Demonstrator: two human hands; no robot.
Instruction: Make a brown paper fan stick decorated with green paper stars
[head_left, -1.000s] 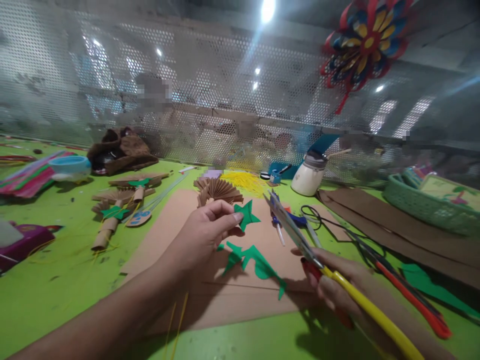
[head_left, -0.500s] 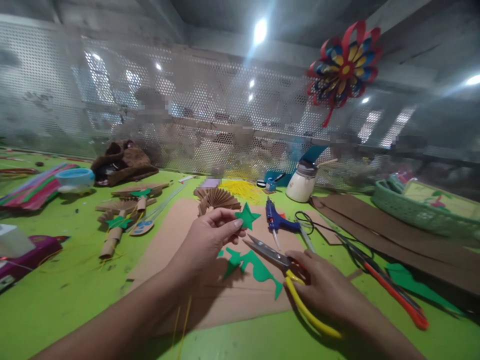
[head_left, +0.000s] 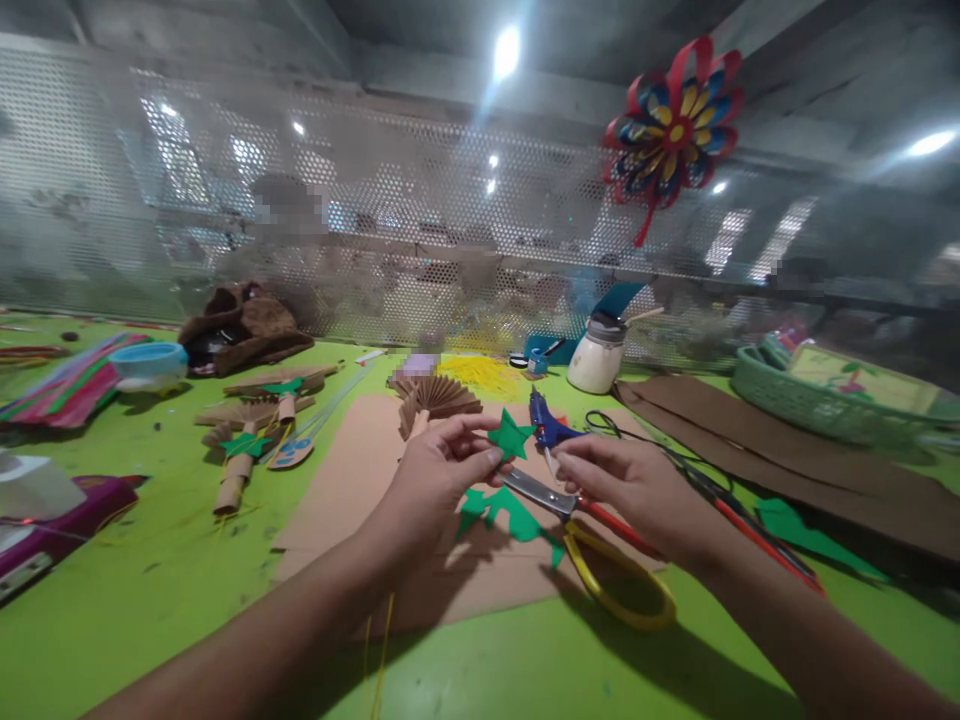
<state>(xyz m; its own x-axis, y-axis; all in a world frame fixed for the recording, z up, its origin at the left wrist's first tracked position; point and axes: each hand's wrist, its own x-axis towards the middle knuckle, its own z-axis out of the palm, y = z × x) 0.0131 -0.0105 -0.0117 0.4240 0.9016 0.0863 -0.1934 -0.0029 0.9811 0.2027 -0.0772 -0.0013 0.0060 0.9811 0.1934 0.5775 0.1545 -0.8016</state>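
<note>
My left hand (head_left: 450, 465) pinches a small green star (head_left: 511, 436) between thumb and fingers, above the brown cardboard (head_left: 337, 480). My right hand (head_left: 630, 485) is empty, its fingers reaching left, with the fingertips near the nozzle of a blue glue gun (head_left: 550, 420). I cannot tell whether they touch it. Beneath my right hand lie scissors (head_left: 626, 605) with a yellow and a red handle, their blades pointing toward the star. Green offcuts (head_left: 514, 515) rest on the cardboard below my hands. Behind my left hand sits a pleated brown paper fan (head_left: 442, 395).
Paper figures with green stars (head_left: 244, 450) lie left, beside a purple power strip (head_left: 82, 520). A white jar (head_left: 595, 358) stands at the back. To the right are brown sheets (head_left: 712, 415), a green basket (head_left: 780, 385) and red-handled cutters (head_left: 772, 550).
My right hand has let go of the scissors and moved up toward the star. The scissors now lie on the work surface. My left hand still holds the star.
</note>
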